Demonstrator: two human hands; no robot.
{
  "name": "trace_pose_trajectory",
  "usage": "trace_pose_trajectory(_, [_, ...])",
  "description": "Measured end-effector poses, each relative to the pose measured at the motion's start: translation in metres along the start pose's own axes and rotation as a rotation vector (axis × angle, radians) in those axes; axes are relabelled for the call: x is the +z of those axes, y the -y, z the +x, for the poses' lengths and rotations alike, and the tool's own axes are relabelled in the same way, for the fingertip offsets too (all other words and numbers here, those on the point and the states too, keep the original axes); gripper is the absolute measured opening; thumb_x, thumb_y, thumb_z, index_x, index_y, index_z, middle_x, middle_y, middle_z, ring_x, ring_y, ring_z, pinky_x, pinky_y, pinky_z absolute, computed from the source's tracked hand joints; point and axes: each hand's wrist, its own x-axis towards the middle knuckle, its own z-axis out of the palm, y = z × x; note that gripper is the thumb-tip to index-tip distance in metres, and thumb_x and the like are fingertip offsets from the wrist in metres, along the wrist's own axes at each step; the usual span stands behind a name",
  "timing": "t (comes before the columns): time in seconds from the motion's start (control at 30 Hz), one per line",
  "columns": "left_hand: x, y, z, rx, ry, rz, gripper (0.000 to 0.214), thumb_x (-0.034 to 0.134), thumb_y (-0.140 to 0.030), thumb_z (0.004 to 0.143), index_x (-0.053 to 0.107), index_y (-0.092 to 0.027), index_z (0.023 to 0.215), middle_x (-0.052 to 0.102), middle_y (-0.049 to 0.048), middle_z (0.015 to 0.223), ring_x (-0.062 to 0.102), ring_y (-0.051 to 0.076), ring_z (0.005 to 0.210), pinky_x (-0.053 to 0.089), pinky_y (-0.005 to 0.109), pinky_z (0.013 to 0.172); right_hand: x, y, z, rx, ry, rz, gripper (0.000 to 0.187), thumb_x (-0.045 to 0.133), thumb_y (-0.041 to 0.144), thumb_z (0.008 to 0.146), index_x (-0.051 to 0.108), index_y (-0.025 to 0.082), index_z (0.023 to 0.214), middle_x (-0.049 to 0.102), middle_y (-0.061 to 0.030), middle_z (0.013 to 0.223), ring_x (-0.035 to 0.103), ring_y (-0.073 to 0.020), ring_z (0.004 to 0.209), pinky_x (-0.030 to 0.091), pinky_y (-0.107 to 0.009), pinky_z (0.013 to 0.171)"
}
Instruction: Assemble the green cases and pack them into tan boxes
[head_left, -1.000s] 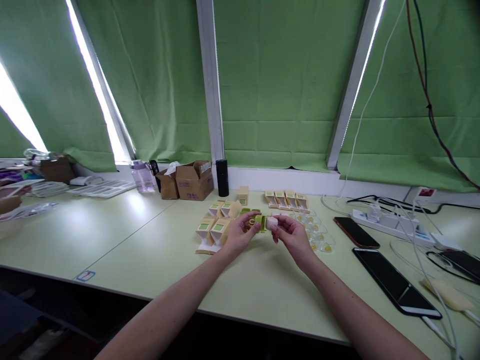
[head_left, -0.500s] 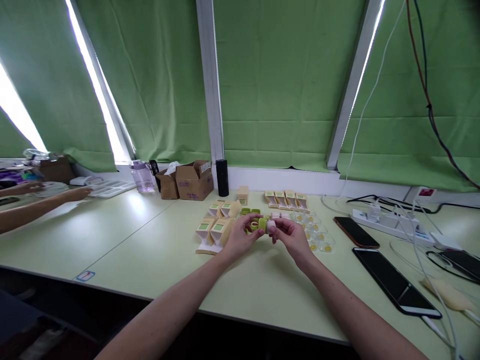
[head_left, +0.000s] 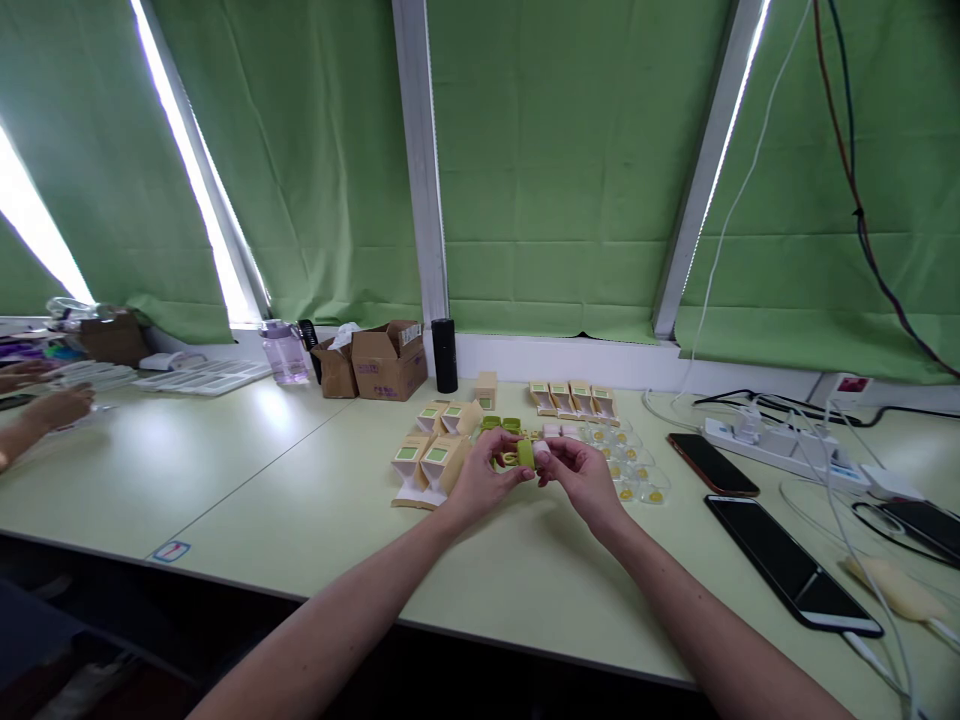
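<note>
My left hand point(head_left: 480, 474) pinches a small green case-like piece point(head_left: 526, 455) with a loop on its left side. Against that piece's right side, my right hand point(head_left: 583, 476) grips a small whitish-pink block point(head_left: 541, 452) between thumb and fingers. Whether the two parts are joined I cannot make out. Just behind my hands lie more green pieces point(head_left: 511, 424) and pale pink blocks point(head_left: 553, 430). Clear plastic shells point(head_left: 627, 470) with yellow centres spread to the right. Small kraft boxes point(head_left: 444, 460) with green labels stand left of my left hand.
More kraft boxes point(head_left: 573, 400) line the back. Phones point(head_left: 791, 565), a power strip point(head_left: 784, 452) and cables occupy the right. Cardboard cartons point(head_left: 390, 362), a black cylinder point(head_left: 445, 356) and a purple bottle point(head_left: 285, 352) stand behind. A co-worker's hands point(head_left: 64, 405) are at far left.
My hands stay in nearly the same place, with the green piece and whitish block turned and shifted slightly left. The co-worker's hand has moved left, away from the white tray.
</note>
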Motion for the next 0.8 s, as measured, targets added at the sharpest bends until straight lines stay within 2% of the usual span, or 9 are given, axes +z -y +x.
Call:
trace_pose_trajectory(0.17, [0.002, 0.001, -0.001, -0.006, 0.006, -0.007, 0.042, 0.093, -0.041, 0.076, 0.07, -0.02, 0.104, 0.073, 0.0072, 0.101, 0.071, 0.025, 0.101, 0.056, 0.035, 0.083, 0.003, -0.003, -0.001, -0.015, -0.006, 0.002, 0.063, 0.095, 0.068, 0.067, 0.078, 0.017, 0.1, 0.075, -0.0033, 0.072, 0.07, -0.0199, 0.058, 0.064, -0.037, 0.059])
trace_pose_trajectory(0.33, [0.003, 0.0, -0.001, -0.002, 0.018, -0.032, 0.044, 0.093, -0.043, 0.076, 0.066, -0.02, 0.101, 0.072, 0.0063, 0.099, 0.07, 0.024, 0.098, 0.056, 0.035, 0.084, 0.003, -0.002, -0.003, -0.047, -0.009, 0.005, 0.066, 0.092, 0.065, 0.073, 0.077, 0.02, 0.118, 0.07, 0.0021, 0.07, 0.07, -0.0177, 0.058, 0.063, -0.035, 0.06])
trace_pose_trajectory(0.5, [0.002, -0.003, -0.001, 0.046, -0.011, 0.09, 0.038, 0.092, -0.039, 0.078, 0.071, -0.02, 0.104, 0.071, 0.0073, 0.104, 0.068, 0.025, 0.1, 0.057, 0.037, 0.087, 0.002, -0.003, -0.002, -0.05, 0.035, -0.024, 0.06, 0.09, 0.068, 0.075, 0.078, 0.02, 0.109, 0.073, -0.0002, 0.071, 0.07, -0.0185, 0.059, 0.064, -0.036, 0.061])
trace_pose_trajectory(0.63, [0.004, -0.008, -0.005, 0.182, -0.06, 0.248, 0.047, 0.091, -0.032, 0.079, 0.071, -0.022, 0.12, 0.071, 0.0106, 0.117, 0.064, 0.03, 0.116, 0.057, 0.046, 0.1, 0.003, -0.006, 0.0, -0.069, 0.0, -0.008, 0.061, 0.09, 0.069, 0.073, 0.075, 0.02, 0.105, 0.069, 0.0012, 0.069, 0.069, -0.018, 0.057, 0.063, -0.035, 0.058])
trace_pose_trajectory(0.73, [0.007, -0.009, -0.009, 0.284, -0.043, 0.285, 0.06, 0.086, -0.027, 0.086, 0.061, -0.026, 0.14, 0.066, 0.0131, 0.137, 0.059, 0.033, 0.133, 0.052, 0.051, 0.111, 0.004, -0.008, 0.001, -0.059, -0.035, 0.011, 0.064, 0.09, 0.072, 0.071, 0.072, 0.02, 0.103, 0.068, 0.0014, 0.069, 0.068, -0.0175, 0.055, 0.063, -0.034, 0.055])
trace_pose_trajectory(0.8, [0.009, -0.009, -0.011, 0.32, -0.017, 0.283, 0.061, 0.081, -0.025, 0.089, 0.056, -0.026, 0.145, 0.061, 0.0146, 0.144, 0.057, 0.033, 0.138, 0.052, 0.051, 0.113, 0.005, -0.009, 0.001, -0.052, -0.051, 0.022, 0.064, 0.09, 0.073, 0.07, 0.07, 0.02, 0.1, 0.068, 0.0018, 0.067, 0.066, -0.0165, 0.053, 0.061, -0.033, 0.052])
